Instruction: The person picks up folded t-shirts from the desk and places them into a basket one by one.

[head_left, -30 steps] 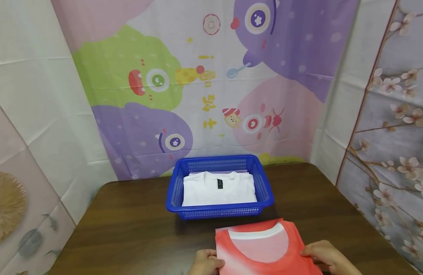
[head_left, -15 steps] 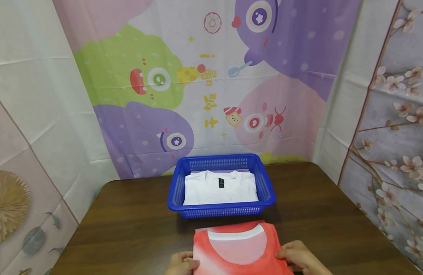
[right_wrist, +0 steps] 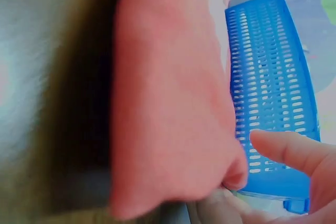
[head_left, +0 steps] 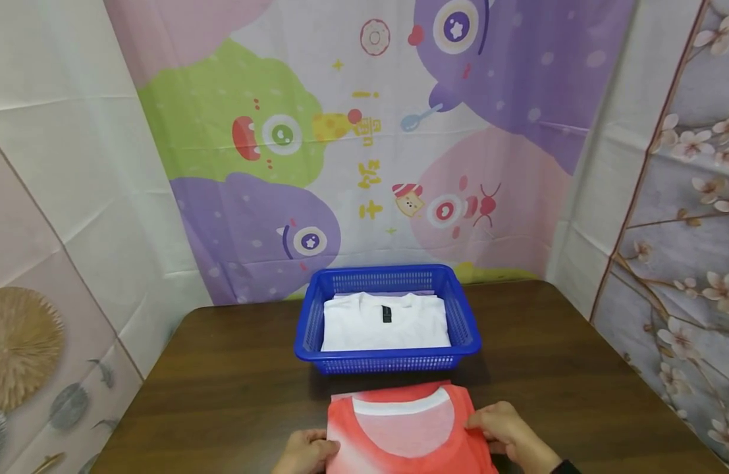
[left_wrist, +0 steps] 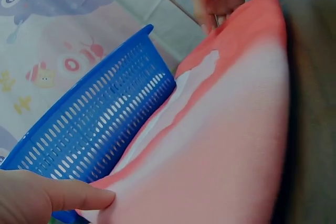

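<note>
A folded red-and-white shirt (head_left: 402, 428), with a white band inside its round neck, is at the near side of the table in the head view. My left hand (head_left: 305, 453) pinches its left edge, thumb on top and fingers underneath. At the right edge my right hand (head_left: 509, 431) holds the shirt; in the right wrist view the thumb (right_wrist: 286, 148) sticks out beside the cloth while the other fingers are partly hidden below it. Just beyond the shirt stands a blue plastic basket (head_left: 388, 364) holding a folded white shirt (head_left: 384, 332) with a black neck label.
Under the white shirt, a strip of light purple cloth (head_left: 420, 292) shows at the basket's back. The dark brown wooden table (head_left: 234, 388) reaches to a cartoon-printed curtain (head_left: 376, 151) behind. A flower-patterned hanging (head_left: 690, 263) lines the right side.
Both hands have shifted the red-and-white shirt leftward, so it now lies nearly in front of the basket. The basket stays put on the table, while the head view has turned slightly.
</note>
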The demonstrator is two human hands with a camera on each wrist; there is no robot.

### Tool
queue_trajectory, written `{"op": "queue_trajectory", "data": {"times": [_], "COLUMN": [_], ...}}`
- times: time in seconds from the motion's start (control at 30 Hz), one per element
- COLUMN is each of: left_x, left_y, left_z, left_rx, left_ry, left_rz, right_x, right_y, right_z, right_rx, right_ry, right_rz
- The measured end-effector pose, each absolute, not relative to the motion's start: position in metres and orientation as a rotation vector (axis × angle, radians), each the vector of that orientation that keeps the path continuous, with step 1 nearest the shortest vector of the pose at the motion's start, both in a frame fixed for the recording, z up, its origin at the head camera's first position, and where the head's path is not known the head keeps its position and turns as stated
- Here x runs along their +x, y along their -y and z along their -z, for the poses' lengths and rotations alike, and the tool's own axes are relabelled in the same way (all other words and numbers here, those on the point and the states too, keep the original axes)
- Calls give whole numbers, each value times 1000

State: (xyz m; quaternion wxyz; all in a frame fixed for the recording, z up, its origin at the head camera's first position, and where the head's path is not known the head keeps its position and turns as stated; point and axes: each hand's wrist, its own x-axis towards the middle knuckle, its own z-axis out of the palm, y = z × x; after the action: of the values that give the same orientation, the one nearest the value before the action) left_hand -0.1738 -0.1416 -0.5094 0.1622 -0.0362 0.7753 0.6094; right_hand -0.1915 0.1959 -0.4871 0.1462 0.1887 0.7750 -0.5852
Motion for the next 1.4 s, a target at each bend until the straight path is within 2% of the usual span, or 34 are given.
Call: {"op": "queue_trajectory", "data": {"times": [0.13,0.57,0.67,0.93,1.4], "left_x": [-181,-209,-213,-214,-206], "left_y": [140,124,122,119,115], "left_z": [508,511,511,512,503], "left_rx": [-91,-228,-268,-370,-330], "left_ry": [-2251,-2140,-2150,-2209,-2379], "left_rz": [-1707,-1811,-1819,-1807,-1825], "right_x": [-203,-221,-224,-227,-217], "right_y": [-195,-195,-194,-193,-189], "right_z": [487,495,496,503,498], "right_rx": [607,364,378,463,424], "right_ry": [-2150,-1967,-2013,-2105,-2278], "right_rz": [1668,1717,1722,1734,1735]}}
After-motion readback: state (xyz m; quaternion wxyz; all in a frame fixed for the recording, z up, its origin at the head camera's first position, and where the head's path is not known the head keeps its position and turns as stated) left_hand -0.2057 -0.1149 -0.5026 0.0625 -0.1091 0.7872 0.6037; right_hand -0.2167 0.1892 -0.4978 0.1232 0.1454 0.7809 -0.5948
